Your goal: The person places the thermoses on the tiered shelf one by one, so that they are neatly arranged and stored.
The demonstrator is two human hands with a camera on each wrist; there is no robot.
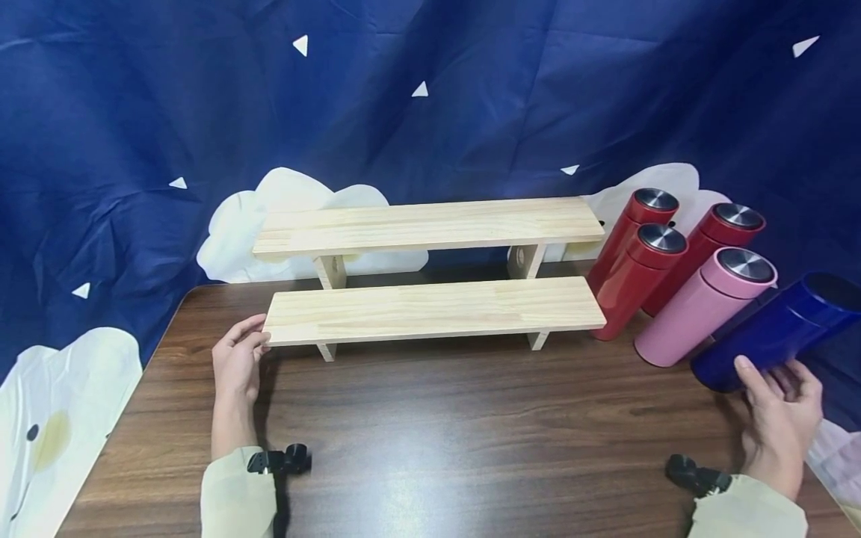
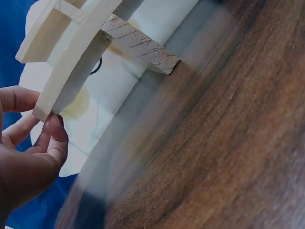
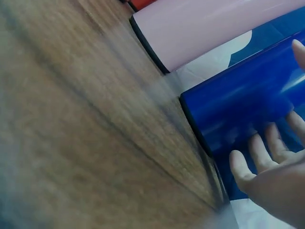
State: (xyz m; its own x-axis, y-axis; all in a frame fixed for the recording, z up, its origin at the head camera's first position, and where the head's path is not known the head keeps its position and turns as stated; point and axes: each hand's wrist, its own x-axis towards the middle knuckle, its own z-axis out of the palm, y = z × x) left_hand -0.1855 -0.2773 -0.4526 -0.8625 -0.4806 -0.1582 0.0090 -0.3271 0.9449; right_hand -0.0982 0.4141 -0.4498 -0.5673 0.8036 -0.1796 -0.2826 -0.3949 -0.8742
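Observation:
A two-tier pale wooden shelf [image 1: 430,310] stands on the table. My left hand [image 1: 237,359] pinches the left end of its lower board; in the left wrist view, the fingers of that hand [image 2: 28,148] meet at the board's corner. At the far right stands a dark blue thermos [image 1: 773,336]. My right hand [image 1: 783,411] is beside its lower part, thumb toward the front and fingers spread along the right side. In the right wrist view the loosely bent fingertips [image 3: 259,148] come right up to the blue thermos [image 3: 243,100].
Left of the blue thermos stands a pink thermos [image 1: 706,306], then several red thermoses [image 1: 639,276] close to the shelf's right end. All stand on the brown wooden table [image 1: 417,433]. Behind hangs a dark blue cloth [image 1: 471,127] with white shapes.

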